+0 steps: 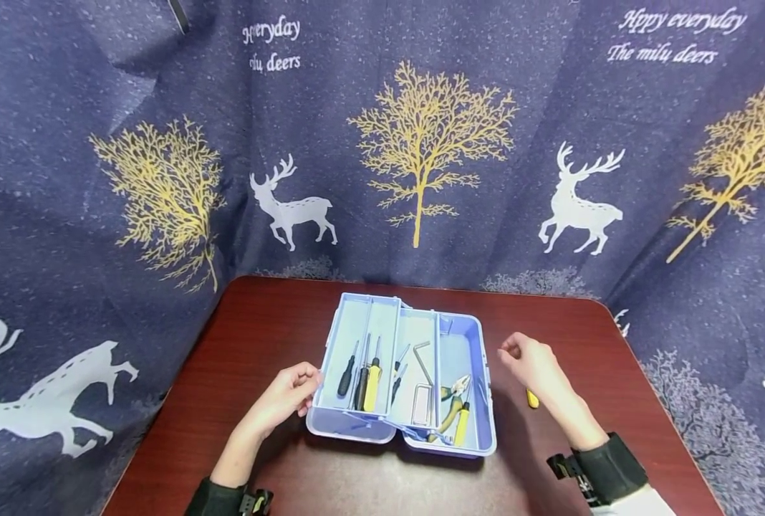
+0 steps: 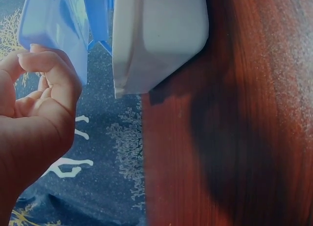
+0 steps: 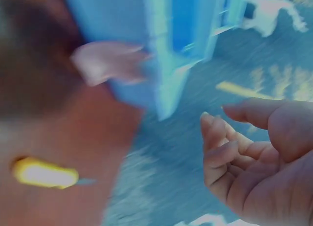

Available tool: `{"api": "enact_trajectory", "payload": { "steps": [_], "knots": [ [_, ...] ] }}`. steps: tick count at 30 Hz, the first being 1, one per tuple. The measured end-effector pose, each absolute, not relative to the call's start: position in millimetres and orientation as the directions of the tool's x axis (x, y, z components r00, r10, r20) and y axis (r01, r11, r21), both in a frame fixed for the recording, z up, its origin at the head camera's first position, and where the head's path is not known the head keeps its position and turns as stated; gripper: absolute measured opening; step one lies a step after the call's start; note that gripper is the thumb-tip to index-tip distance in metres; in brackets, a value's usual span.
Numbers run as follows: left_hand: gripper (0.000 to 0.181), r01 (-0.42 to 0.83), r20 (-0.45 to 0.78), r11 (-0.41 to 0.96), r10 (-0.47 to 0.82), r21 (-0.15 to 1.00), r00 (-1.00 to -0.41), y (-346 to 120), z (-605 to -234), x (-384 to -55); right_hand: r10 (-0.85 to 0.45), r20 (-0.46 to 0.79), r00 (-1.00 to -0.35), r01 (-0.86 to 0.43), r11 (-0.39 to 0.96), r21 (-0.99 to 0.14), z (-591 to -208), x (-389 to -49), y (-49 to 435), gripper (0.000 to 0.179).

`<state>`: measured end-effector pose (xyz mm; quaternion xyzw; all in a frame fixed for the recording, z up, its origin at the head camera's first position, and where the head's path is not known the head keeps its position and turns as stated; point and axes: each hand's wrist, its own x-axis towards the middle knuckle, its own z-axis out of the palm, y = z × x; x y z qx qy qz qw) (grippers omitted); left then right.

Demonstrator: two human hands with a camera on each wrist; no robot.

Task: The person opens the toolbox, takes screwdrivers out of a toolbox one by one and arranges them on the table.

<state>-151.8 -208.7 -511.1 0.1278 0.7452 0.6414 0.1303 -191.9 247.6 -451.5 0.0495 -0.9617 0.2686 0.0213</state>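
A light blue toolbox (image 1: 489, 401) stands unfolded on the table, its raised tray (image 1: 331, 344) out to the left. My left hand (image 1: 286, 393) is at this tray's left rim, thumb and bent fingers pinching its edge; in the left wrist view, the fingers (image 2: 54, 64) cover that corner. Off the box's right side, my right hand (image 1: 537, 365) hovers with loosely curled fingers and nothing in them. Below it on the table lies a yellow-handled screwdriver (image 3: 46, 174), mostly hidden by the hand in the head view.
In the raised tray lie a black screwdriver (image 1: 347, 376) and a yellow-handled one (image 1: 372, 387). The middle section holds hex keys (image 1: 423, 405). Green-handled pliers (image 1: 453, 408) and a yellow-handled tool (image 1: 462, 426) are in the right section. A patterned curtain (image 1: 473, 215) hangs behind the table (image 1: 260, 322).
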Motion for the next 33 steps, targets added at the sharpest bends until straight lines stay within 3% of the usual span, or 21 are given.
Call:
{"api": "enact_trajectory", "payload": {
  "steps": [6, 12, 20, 33],
  "knots": [
    [0.024, 0.025, -0.03, 0.15, 0.35, 0.988, -0.936, -207, -508, -149, -0.244, 0.167, -0.955, -0.296, 0.801, -0.521, -413, -194, 199, 0.004],
    [0.023, 0.029, -0.031, 0.167, 0.345, 0.985, -0.938, -202, -508, -149, -0.359, 0.175, -0.917, -0.394, 0.743, -0.542, -389, -196, 155, 0.003],
    [0.023, 0.004, -0.059, 0.197, 0.315, 0.98, -0.947, -202, -504, -146, -0.538, 0.147, -0.83, -0.531, 0.681, -0.504, -385, -203, 97, 0.013],
    [0.026, -0.045, -0.085, 0.153, 0.266, 0.987, -0.96, -199, -507, -142, -0.711, 0.008, -0.703, -0.633, 0.621, -0.463, -400, -210, 15, 0.006]
  ]
}}
